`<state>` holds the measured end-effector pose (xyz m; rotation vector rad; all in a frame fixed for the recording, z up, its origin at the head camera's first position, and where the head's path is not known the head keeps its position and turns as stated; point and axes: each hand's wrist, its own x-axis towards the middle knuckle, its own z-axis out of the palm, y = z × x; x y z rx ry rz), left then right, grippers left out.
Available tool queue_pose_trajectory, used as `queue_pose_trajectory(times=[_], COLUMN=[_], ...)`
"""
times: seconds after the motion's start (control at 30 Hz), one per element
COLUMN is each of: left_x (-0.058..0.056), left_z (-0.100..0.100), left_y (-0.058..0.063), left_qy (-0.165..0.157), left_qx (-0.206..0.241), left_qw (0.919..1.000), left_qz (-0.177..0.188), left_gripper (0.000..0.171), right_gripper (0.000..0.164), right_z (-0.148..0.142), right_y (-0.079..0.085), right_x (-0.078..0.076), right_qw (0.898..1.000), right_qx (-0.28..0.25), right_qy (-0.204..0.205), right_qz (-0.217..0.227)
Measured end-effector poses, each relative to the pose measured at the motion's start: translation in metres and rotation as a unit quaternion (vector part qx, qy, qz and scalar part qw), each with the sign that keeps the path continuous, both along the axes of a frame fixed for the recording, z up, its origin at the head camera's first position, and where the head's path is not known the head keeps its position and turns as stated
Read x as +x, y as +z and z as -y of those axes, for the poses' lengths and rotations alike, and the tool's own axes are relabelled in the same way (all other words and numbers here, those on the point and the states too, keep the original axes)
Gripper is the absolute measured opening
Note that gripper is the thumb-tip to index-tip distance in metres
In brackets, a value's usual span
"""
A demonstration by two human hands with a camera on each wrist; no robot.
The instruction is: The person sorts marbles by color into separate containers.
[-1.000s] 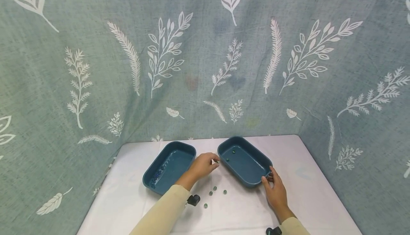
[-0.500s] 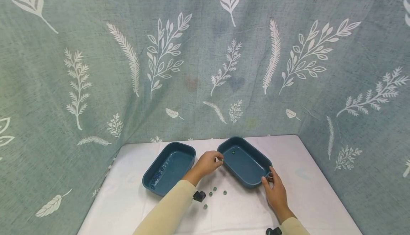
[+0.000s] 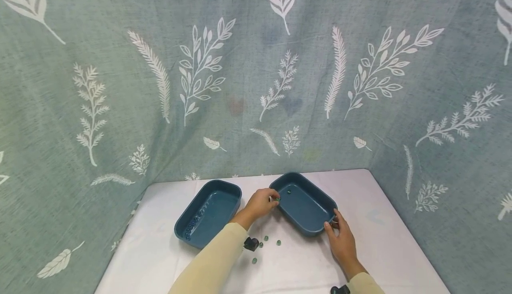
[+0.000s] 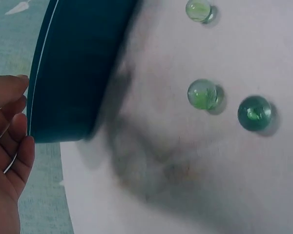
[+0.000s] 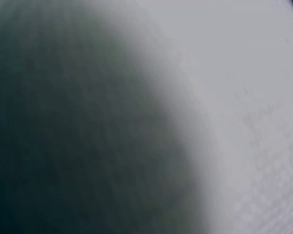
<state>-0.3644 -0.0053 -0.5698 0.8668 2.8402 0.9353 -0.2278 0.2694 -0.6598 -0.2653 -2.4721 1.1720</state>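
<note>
My left hand (image 3: 260, 204) is at the left rim of the right-hand blue tray (image 3: 306, 229), with a green marble (image 3: 278, 199) at the tips of its curled fingers and thumb. In the left wrist view its fingers (image 4: 20, 151) meet the rim, and the marble is hidden. Another green marble (image 3: 289, 192) lies inside this tray. My right hand (image 3: 343, 243) grips the tray's near right corner, thumb and fingers on the rim. Several green marbles (image 3: 278, 243) lie on the white cloth in front; the left wrist view shows a clear green one (image 4: 202, 94) closely.
A second blue tray (image 3: 181, 217) stands at the left, with several blue marbles (image 3: 194, 223) along its left side. White cloth (image 3: 384, 240) covers the table, and a leaf-patterned curtain (image 3: 240, 142) hangs behind. The right wrist view is mostly dark and blurred.
My left hand has moved right, from between the trays to the right tray's rim. One of two marbles seen earlier inside that tray no longer shows there. My right hand keeps its hold.
</note>
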Motion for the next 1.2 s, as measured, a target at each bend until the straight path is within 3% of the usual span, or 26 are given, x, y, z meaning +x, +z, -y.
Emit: queue_pose_trajectory(times=[0.2, 0.43, 0.87, 1.2], left_x=[-0.001, -0.002, -0.005, -0.004], left_z=[-0.005, -0.005, -0.002, -0.005], left_y=[0.001, -0.001, -0.009, -0.006], left_qy=[-0.016, 0.005, 0.014, 0.012], left_qx=[0.006, -0.001, 0.012, 0.013], left_qw=[0.9999, 0.9997, 0.9992, 0.9994], left_qz=[-0.001, 0.022, 0.035, 0.03], left_gripper=[0.02, 0.017, 0.015, 0.015], right_gripper=[0.064, 0.065, 0.066, 0.066], right_z=[0.0, 0.001, 0.002, 0.0], right_y=[-0.001, -0.001, 0.002, 0.001], right_x=[-0.002, -0.001, 0.0, -0.001], right_qw=[1.0, 1.0, 1.0, 1.0], right_qx=[0.0, 0.0, -0.007, 0.002], right_qy=[-0.001, -0.002, -0.001, -0.002], right_qz=[-0.006, 0.006, 0.015, 0.02])
